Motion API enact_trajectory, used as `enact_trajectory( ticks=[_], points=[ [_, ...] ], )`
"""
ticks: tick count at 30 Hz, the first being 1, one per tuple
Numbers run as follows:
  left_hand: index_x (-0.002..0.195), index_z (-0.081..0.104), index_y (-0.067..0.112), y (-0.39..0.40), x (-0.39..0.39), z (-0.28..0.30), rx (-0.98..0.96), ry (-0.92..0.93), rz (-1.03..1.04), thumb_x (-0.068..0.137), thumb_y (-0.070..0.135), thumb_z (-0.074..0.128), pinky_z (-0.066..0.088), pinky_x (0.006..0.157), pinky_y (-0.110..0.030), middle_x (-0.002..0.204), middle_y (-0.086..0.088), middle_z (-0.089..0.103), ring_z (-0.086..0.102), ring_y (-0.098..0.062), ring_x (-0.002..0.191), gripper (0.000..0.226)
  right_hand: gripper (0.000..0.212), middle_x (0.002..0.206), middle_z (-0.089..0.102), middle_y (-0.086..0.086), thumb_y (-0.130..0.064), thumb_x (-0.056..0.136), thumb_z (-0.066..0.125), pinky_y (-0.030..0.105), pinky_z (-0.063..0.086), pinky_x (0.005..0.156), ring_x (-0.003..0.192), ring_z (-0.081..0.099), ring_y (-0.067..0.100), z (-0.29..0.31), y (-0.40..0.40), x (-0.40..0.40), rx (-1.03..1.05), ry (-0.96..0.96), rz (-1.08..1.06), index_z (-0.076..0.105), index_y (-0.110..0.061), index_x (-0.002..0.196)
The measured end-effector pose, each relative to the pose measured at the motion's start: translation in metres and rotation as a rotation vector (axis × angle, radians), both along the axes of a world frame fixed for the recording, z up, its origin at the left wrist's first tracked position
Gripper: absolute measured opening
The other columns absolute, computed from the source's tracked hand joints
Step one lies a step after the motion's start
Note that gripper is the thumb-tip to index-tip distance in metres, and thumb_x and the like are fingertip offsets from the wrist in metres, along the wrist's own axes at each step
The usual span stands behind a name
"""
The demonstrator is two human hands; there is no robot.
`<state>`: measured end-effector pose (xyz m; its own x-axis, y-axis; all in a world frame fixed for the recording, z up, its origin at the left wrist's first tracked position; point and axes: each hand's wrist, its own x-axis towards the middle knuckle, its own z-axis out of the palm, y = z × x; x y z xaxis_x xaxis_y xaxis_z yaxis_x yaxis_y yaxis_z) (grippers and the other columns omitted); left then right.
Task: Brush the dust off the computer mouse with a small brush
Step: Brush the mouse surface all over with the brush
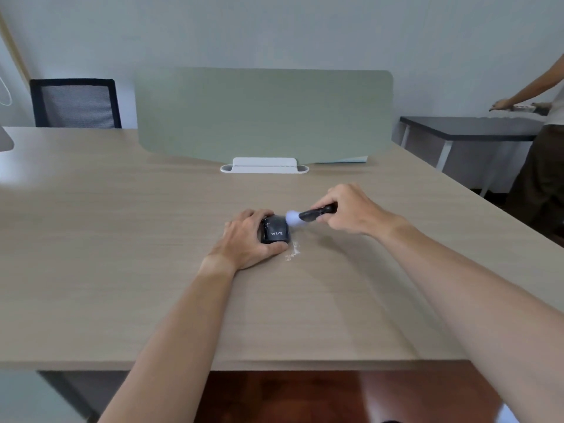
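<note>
Head view
Surface: light wood-grain desk fills most of the frame, with reddish-brown floor showing below its near edge.
Background: a pale green divider panel stands upright across the far side of the desk in a white base; a black mesh chair sits behind the desk at the left.
Mouse: a black computer mouse with white lettering on it lies on the desk near the middle.
Left hand: the left hand curls round the mouse from its left side, thumb at the near end and fingers over the far end, pinning it to the desk.
Right hand: the right hand grips the black handle of a small brush, fingers closed round it.
Brush: pale bristles point left and meet the mouse's upper right corner.
Dust: a white smear of dust lies on the desk just beside the mouse's right near corner.
Far right: another person stands at a dark table, one hand on it.
</note>
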<state>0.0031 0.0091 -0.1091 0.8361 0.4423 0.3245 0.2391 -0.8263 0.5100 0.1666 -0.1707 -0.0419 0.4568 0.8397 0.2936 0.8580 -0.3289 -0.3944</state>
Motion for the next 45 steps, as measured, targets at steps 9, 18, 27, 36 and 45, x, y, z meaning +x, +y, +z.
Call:
enact_trajectory(
  ticks=[9,18,27,36,45],
  points=[
    [0.125,0.050,0.046,-0.001,0.001,-0.001,-0.019,0.008,0.052,0.061,0.076,0.062,0.037,0.098,-0.036,0.107,0.006,0.051,0.046,-0.017,0.115,0.072,0.034,0.077,0.069,0.014,-0.008,0.074,0.060,0.032,0.044,0.059,0.069,0.048,0.030,-0.012,0.012,-0.012,-0.053,-0.004,0.059,0.078,-0.022,0.098],
    [0.124,0.052,0.042,-0.001,0.002,-0.002,0.007,-0.006,0.060,0.063,0.073,0.060,0.038,0.097,-0.039,0.103,0.004,0.056,0.049,-0.019,0.111,0.069,0.020,0.068,0.059,0.016,-0.024,0.082,0.058,0.032,0.033,0.057,0.062,0.038,0.019,0.000,0.013,-0.018,0.024,0.039,0.026,0.067,-0.007,0.076],
    [0.120,0.051,0.043,0.001,0.004,-0.003,-0.002,-0.022,0.070,0.060,0.071,0.055,0.039,0.096,-0.040,0.102,0.006,0.056,0.050,-0.019,0.108,0.066,0.012,0.051,0.048,-0.009,-0.010,0.075,0.071,0.024,0.031,0.051,0.051,0.035,0.010,0.011,0.016,-0.021,0.009,0.195,0.017,0.073,-0.017,0.064],
    [0.118,0.055,0.040,0.000,0.003,-0.002,-0.010,-0.050,0.084,0.061,0.079,0.057,0.039,0.097,-0.039,0.094,0.003,0.054,0.050,-0.020,0.106,0.069,0.013,0.062,0.064,-0.004,-0.007,0.076,0.072,0.013,0.033,0.047,0.051,0.046,0.002,0.004,0.025,-0.028,0.083,0.147,-0.019,0.082,-0.012,0.084],
    [0.127,0.050,0.030,-0.003,0.001,-0.002,-0.024,-0.079,0.084,0.067,0.061,0.061,0.039,0.095,-0.040,0.105,0.003,0.059,0.053,-0.022,0.108,0.068,0.008,0.064,0.063,-0.005,-0.014,0.076,0.073,0.015,0.038,0.053,0.058,0.047,0.007,0.008,0.022,-0.025,0.202,0.208,-0.068,0.080,-0.014,0.080]
  ],
)
